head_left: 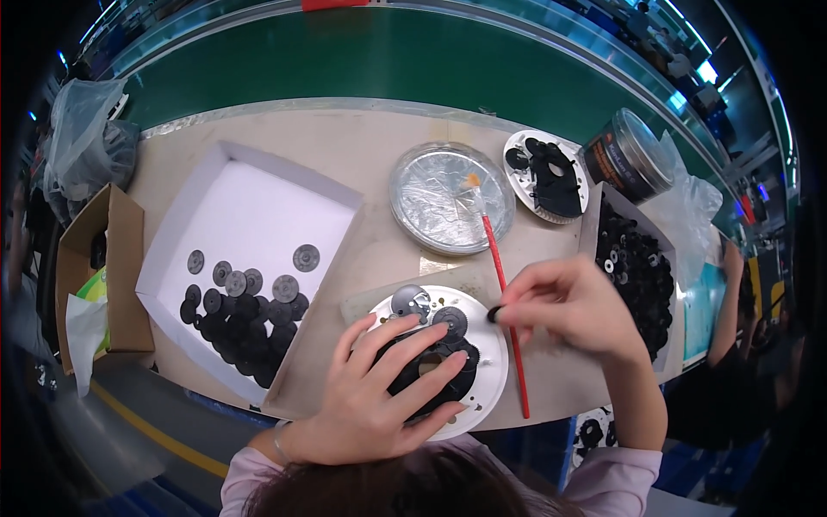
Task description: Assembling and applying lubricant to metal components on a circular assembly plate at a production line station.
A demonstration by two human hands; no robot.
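A: What is under the left hand?

B: A white round plate carrying black gears and a black part. The hand lies flat on it, fingers spread and pressing down, not closed around anything.

A: And the right hand?

B: It pinches a small black gear between thumb and fingertips, just at the plate's right rim. A red-handled brush lies on the table, passing under that hand.

A: Which containers sit around them?

B: Left of the left hand, a shallow white tray holds a pile of dark flat gears at its near corner. Right of the right hand, a white box is packed with small black gears. Beyond the right hand sits a round foil-lined dish, where the brush's bristles rest; I cannot tell what it holds. Beside it are a second white plate with black parts and a dark jar on its side.
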